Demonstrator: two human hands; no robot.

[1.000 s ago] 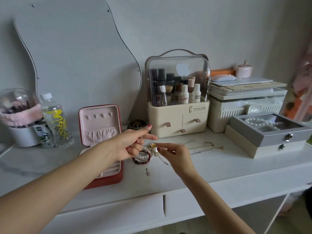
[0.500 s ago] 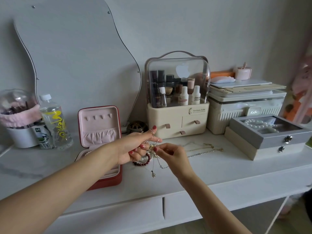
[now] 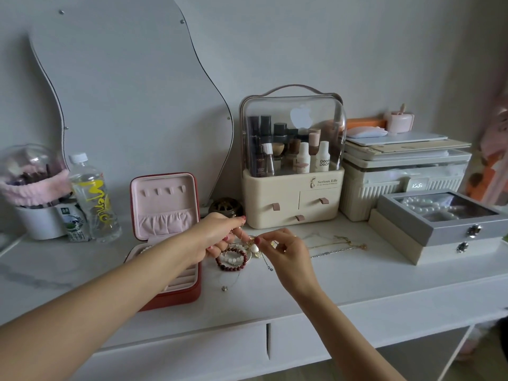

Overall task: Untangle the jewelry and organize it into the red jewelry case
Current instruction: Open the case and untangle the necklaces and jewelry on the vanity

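Both the left hand (image 3: 217, 237) and right hand (image 3: 286, 250) pinch tangled jewelry (image 3: 248, 247) just right of the red case (image 3: 176, 295); sorting has barely begun.

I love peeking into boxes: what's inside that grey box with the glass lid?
Through the lid of the grey box, strands of white pearl beads fill the back compartments. Nearer compartments look dim; glare and the frame hide the rest.
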